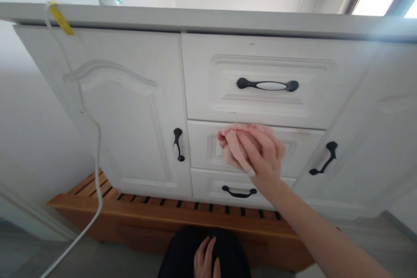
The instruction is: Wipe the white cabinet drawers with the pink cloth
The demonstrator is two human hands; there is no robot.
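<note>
**A:** ok so what's the right hand (257, 150) up to here?

**B:** it's pressed flat against the front of the middle drawer (202, 147), with a pink cloth (243, 129) under the palm. Fingers (239, 152) are spread out and laid over the cloth, not curled round it, so more pinning it to the drawer than gripping. The cloth pokes out above and to the left of the hand.

**A:** and the left hand (206, 259)?

**B:** down at the bottom edge, resting loose on a dark-clothed knee (182, 254), fingers relaxed, holding nothing.

**A:** what's around it?

**B:** top drawer (208, 78) above with a black-and-white handle (267, 85), bottom drawer (208, 186) just below with a black handle (239, 192). Cabinet door (130, 113) to the left, a white cable (94, 139) hanging off the worktop (208, 19), and a slatted wooden platform (156, 213) underneath.
</note>
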